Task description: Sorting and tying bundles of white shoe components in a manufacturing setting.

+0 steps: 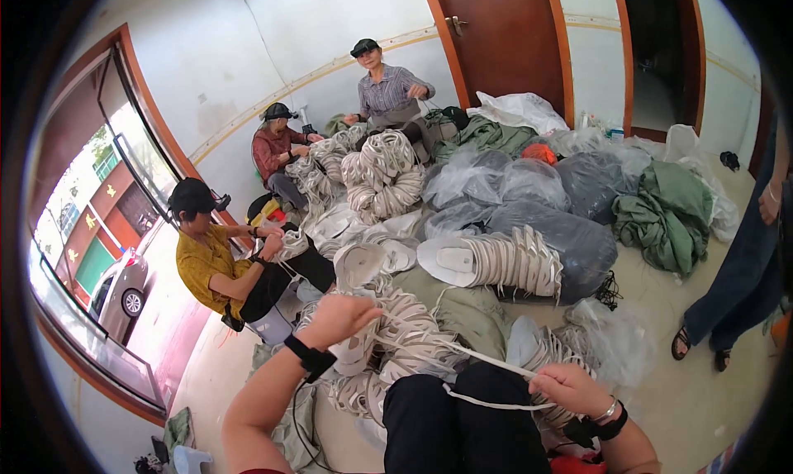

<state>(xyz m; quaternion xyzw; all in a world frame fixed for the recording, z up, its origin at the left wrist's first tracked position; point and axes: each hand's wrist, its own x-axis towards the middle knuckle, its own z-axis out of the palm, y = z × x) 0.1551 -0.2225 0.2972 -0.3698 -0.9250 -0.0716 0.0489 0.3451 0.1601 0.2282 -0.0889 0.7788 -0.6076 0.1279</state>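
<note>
My right hand (570, 389) is closed around a white shoelace (487, 358) to the right of my knees. The lace stretches left across my lap, and a loose length curves below it. Farther left, my raised left hand (340, 319) is closed, its fingertips pinched at the other end of the white lace. Between and beneath my hands lie stacked beige shoe uppers (413, 342) with laces threaded through them. Another stack of uppers (537, 346) leans close beyond my right hand. What my left fingertips grip is partly hidden.
A long row of nested uppers (512, 263) lies ahead, near grey plastic sacks (553, 234) and green cloth (665, 214). Co-workers sit at the left (216, 263) and at the back (392, 94), handling uppers. Someone stands at the right (735, 267).
</note>
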